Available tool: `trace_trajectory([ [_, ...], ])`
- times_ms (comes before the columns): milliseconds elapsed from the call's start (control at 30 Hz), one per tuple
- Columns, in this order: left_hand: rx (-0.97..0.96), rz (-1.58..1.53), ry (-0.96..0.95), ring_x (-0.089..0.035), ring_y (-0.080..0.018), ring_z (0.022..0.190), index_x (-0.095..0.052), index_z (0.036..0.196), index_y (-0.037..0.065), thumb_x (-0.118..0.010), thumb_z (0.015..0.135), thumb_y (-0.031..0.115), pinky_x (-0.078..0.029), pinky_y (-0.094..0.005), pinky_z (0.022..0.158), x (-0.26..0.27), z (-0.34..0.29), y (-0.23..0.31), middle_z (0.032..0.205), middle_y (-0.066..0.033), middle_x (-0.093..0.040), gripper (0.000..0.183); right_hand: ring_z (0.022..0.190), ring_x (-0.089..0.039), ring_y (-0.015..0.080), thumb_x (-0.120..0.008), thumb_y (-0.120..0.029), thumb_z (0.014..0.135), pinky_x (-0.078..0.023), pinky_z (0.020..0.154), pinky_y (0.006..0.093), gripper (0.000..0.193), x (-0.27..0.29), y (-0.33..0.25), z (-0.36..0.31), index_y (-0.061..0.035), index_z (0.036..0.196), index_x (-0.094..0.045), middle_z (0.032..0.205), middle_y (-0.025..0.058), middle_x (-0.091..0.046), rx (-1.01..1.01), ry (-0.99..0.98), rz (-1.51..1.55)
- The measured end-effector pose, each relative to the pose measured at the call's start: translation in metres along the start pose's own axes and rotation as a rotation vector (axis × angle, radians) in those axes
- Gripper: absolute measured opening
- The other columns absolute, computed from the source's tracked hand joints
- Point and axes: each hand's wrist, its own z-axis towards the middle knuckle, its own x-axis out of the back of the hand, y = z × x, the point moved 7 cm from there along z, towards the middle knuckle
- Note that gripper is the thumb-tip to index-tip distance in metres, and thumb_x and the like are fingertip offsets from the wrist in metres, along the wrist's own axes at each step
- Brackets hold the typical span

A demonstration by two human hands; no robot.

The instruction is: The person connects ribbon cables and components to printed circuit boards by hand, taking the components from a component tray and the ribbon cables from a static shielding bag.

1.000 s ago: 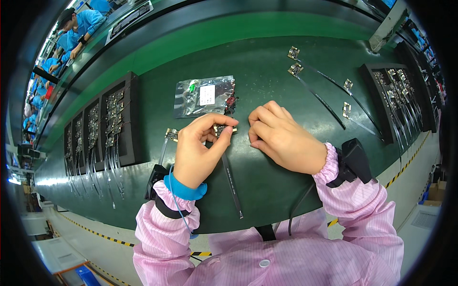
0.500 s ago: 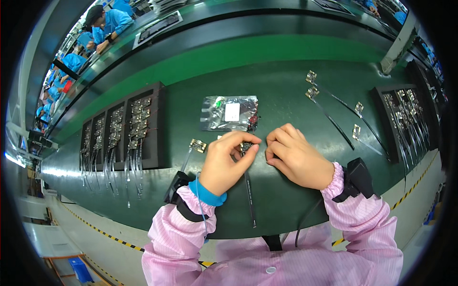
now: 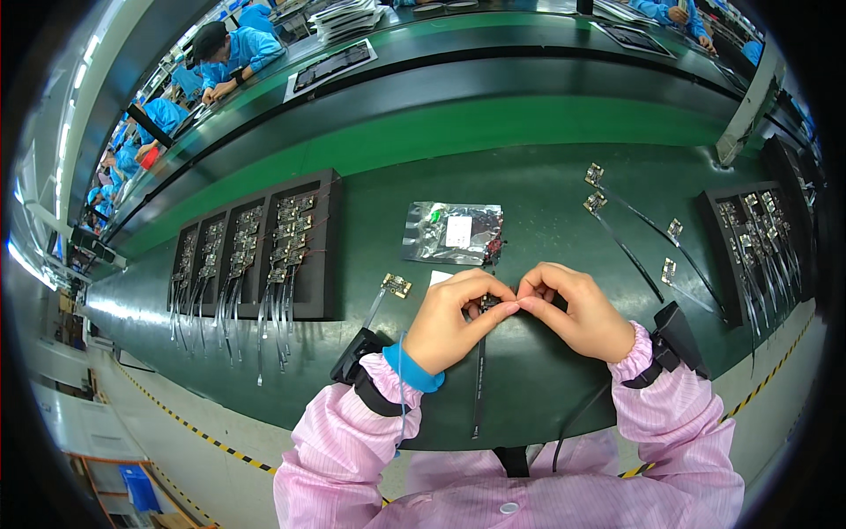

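Between the fingers of my left hand (image 3: 458,319) is a small circuit board, mostly covered by the fingertips. Its flat black cable (image 3: 479,388) hangs down toward the near table edge. My right hand (image 3: 582,313) is pinched, its thumb and forefinger meeting the left fingertips at the board's edge; whatever is in that pinch is hidden. Just beyond the hands lies a clear plastic bag (image 3: 427,242) with a white label and small dark and red parts at its right side. Another circuit board (image 3: 397,285) with a grey flat cable rests left of my left hand.
A black compartmented tray (image 3: 330,264) of cabled boards stands on the left. At the right is a similar tray (image 3: 712,212). Several loose boards, one being this board (image 3: 595,203), lie before it. Beyond a raised ledge, a person in blue (image 3: 247,53) works.
My right hand has closed in on my left, and their fingertips now meet at the board. The whole view has shifted, moving the scene right and down in the picture.
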Motion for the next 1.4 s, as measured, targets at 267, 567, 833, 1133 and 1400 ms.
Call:
trace_trajectory([
  [267,0.073,-0.088,-0.015,-0.054,-0.0073,0.074,-0.066,0.085,0.002,-0.066,0.080,0.008,-0.041,-0.0200,0.059,0.002,0.000,-0.005,0.085,-0.0029,-0.063,0.008,0.067,-0.056,0.0173,-0.065,-0.002,0.075,-0.044,0.063,0.0275,0.010,0.008,-0.018,-0.001,-0.0008,0.084,-0.063,0.075,0.0066,-0.060,0.141,0.133,-0.126],
  [567,0.214,-0.479,-0.014,-0.051,-0.0049,0.072,-0.063,0.089,-0.001,-0.065,0.081,0.006,-0.040,-0.0184,0.061,-0.005,-0.003,-0.019,0.086,-0.0027,-0.061,0.011,0.074,-0.055,0.0214,-0.068,0.000,0.067,-0.043,0.067,0.0324,0.015,0.011,-0.033,-0.006,-0.0037,0.080,-0.063,0.076,0.0036,-0.060,0.365,0.270,-0.347],
  [833,0.229,-0.489,-0.091,-0.055,-0.0097,0.080,-0.061,0.093,-0.004,-0.062,0.083,0.001,-0.046,-0.0225,0.069,-0.007,-0.003,-0.017,0.091,-0.0065,-0.060,0.012,0.077,-0.052,0.0220,-0.067,0.000,0.068,-0.041,0.068,0.0326,0.015,0.008,-0.035,-0.005,-0.0041,0.080,-0.059,0.077,0.0033,-0.057,0.397,0.224,-0.439],
  [1133,0.217,-0.535,0.053,-0.056,-0.0067,0.077,-0.051,0.114,-0.001,-0.059,0.084,-0.001,-0.048,-0.0204,0.067,0.002,-0.002,-0.005,0.093,-0.0038,-0.059,0.032,0.076,-0.051,0.0234,-0.064,0.001,0.069,-0.042,0.068,0.0333,0.014,0.014,-0.025,-0.003,-0.0025,0.079,-0.055,0.074,0.0057,-0.054,0.271,0.281,-0.381],
  [1400,0.221,-0.572,0.043,-0.057,-0.0072,0.081,-0.057,0.105,-0.004,-0.061,0.082,-0.001,-0.048,-0.0202,0.067,-0.002,-0.002,-0.011,0.094,-0.0055,-0.061,0.023,0.074,-0.051,0.0214,-0.064,0.002,0.072,-0.043,0.064,0.0311,0.012,0.012,-0.018,-0.003,-0.0013,0.079,-0.055,0.072,0.0064,-0.054,0.224,0.302,-0.188],
])
